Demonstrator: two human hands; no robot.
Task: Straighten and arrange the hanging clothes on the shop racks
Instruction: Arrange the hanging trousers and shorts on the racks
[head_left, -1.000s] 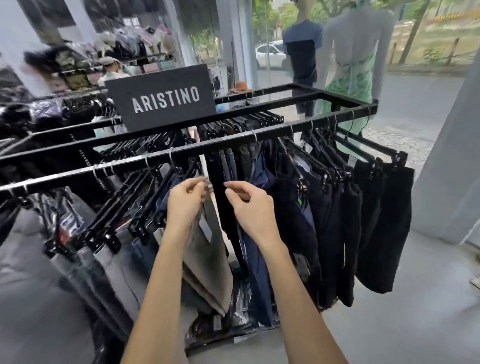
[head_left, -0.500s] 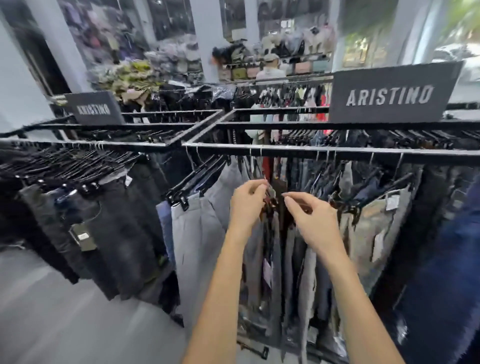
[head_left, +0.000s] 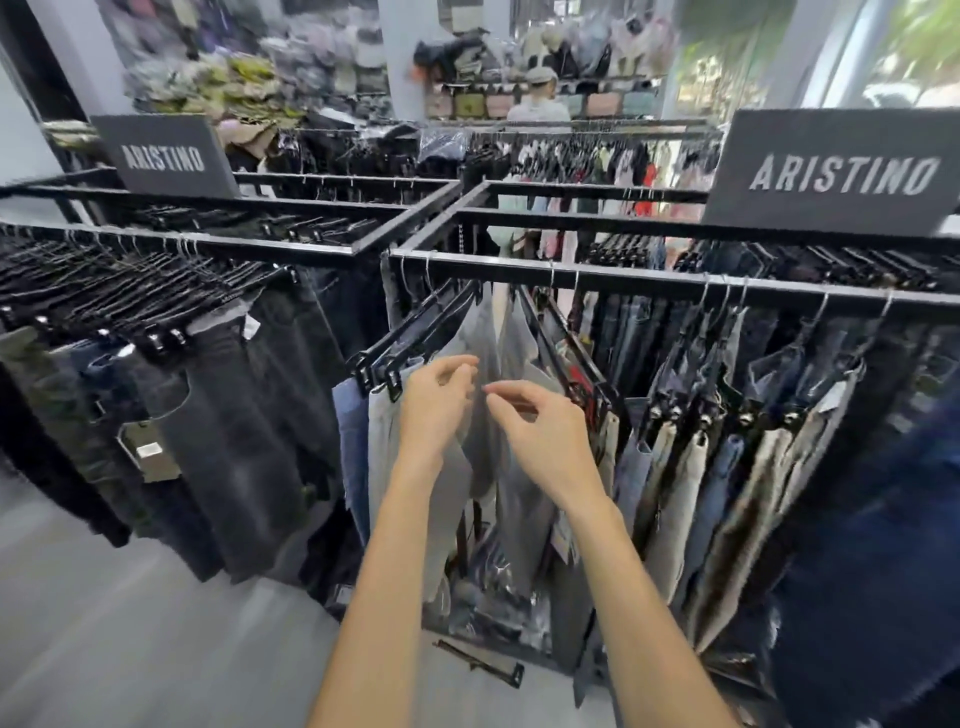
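Both hands are at frame centre, in front of the light grey trousers (head_left: 485, 332) hanging from the front rail (head_left: 675, 285) of the right-hand rack.
- Left hand (head_left: 439, 400): fingers curled, tips right at the grey fabric just beside the black clip hangers (head_left: 387, 364). Too blurred to tell whether it pinches the cloth or only touches it.
- Right hand (head_left: 540, 431): thumb and forefinger are drawn close together at the edge of the same grey trousers and the other fingers are loosely curled. I can't tell if there's an actual pinch.
- The fingertips of the two hands are nearly touching.
- The grey trousers hang on clip hangers angled out towards the camera. To the right of them, a row of beige and denim trousers (head_left: 680, 493) hangs from the same rail.
- Left of frame: the second rack's rail (head_left: 260, 248) is packed with black hangers carrying dark jeans (head_left: 244, 441).
- ARISTINO signs sit on the rack tops, one at upper right (head_left: 841, 174) and one at upper left (head_left: 163, 156).
- A loose black hanger (head_left: 483, 662) lies on the grey floor (head_left: 104, 623), bottom centre, under the rack.
- Top centre background: a person in a cap (head_left: 540, 101), blurred.
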